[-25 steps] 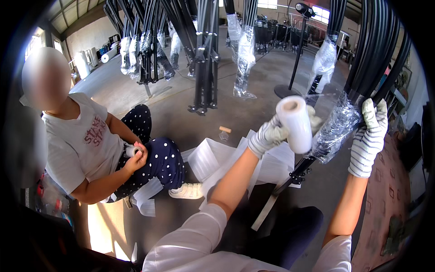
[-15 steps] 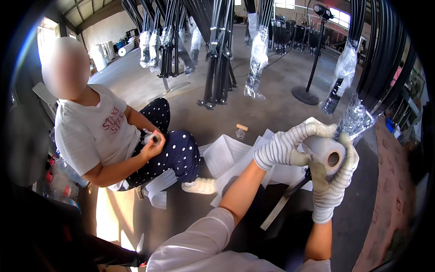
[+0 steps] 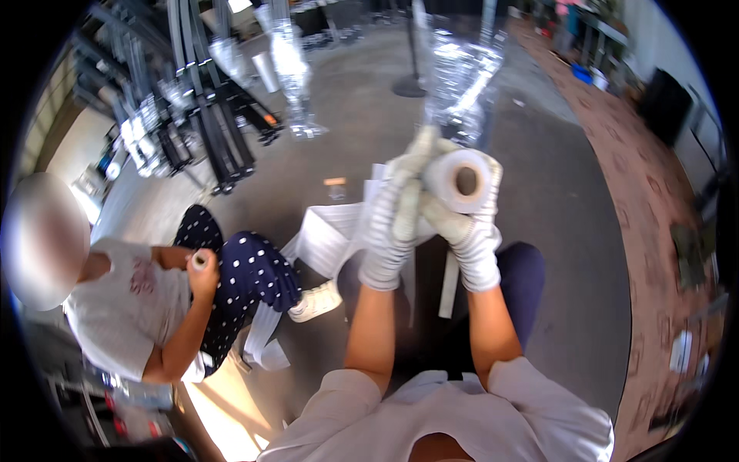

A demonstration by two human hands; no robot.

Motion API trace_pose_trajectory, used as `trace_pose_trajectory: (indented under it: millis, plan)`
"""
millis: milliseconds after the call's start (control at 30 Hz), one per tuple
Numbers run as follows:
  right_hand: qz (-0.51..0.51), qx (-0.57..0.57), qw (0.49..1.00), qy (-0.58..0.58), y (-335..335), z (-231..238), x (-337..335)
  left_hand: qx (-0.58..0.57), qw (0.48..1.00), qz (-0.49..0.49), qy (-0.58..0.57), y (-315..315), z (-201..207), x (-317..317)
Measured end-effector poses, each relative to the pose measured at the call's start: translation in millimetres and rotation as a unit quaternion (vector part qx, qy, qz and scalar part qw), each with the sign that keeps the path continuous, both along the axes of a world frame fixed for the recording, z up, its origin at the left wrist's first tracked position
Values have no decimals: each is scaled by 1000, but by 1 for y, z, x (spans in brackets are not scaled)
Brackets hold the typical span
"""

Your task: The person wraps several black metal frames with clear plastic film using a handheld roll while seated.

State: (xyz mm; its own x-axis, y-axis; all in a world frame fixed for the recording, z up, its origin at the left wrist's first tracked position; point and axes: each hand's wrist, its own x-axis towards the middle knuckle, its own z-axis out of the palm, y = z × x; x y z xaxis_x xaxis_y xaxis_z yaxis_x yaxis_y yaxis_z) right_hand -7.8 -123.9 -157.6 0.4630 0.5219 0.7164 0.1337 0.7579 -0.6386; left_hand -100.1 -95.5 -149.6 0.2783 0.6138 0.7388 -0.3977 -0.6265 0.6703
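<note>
Both my hands wear white-and-grey striped gloves. A roll of clear plastic film (image 3: 441, 185) sits in my right hand (image 3: 479, 245), whose fingers curl round its side and bottom, with the cardboard core facing me. My left hand (image 3: 387, 219) is upright against the left side of the roll, fingers stretched upward and thumb apart; motion blurs its fingertips. Just beyond the hands, a bundle of dark poles is wrapped in shiny clear film (image 3: 462, 81). The roll and gloves hide the bundle's lower end.
At left a seated co-worker (image 3: 131, 308) holds a small roll (image 3: 200, 260). White foam sheets (image 3: 327, 239) lie on the floor by a small cardboard tube (image 3: 335, 182). Black pole bundles (image 3: 212, 131) hang at upper left. A flat metal bar (image 3: 448, 289) is below my hands; a patterned reddish strip (image 3: 593, 162) runs along the right.
My view has turned right, bringing the hands and wrapped bundle nearer the middle. The roll has swung to the bundle's near side, and my left hand has come round to the roll's left side.
</note>
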Motion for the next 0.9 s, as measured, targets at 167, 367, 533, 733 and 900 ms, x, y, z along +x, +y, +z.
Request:
trace_pose_trajectory:
  millis: [167, 367, 533, 733, 900]
  plan:
    - [138, -96, 986, 0, -26, -10, 31, -52, 998, -8, 27, 10, -6, -6]
    - [220, -69, 973, 29, -32, -30, 31, -206, 958, -194, 39, 106, 11, 69]
    - [165, -73, 974, 135, -46, -54, 49, -287, 758, -578, 91, 145, -22, 111]
    - [53, -130, 987, 80, -4, -49, 134, -361, 821, -441, 22, 90, -40, 80]
    - [66, -140, 971, -182, 81, -3, 137, -136, 966, -91, 201, 88, -56, 71]
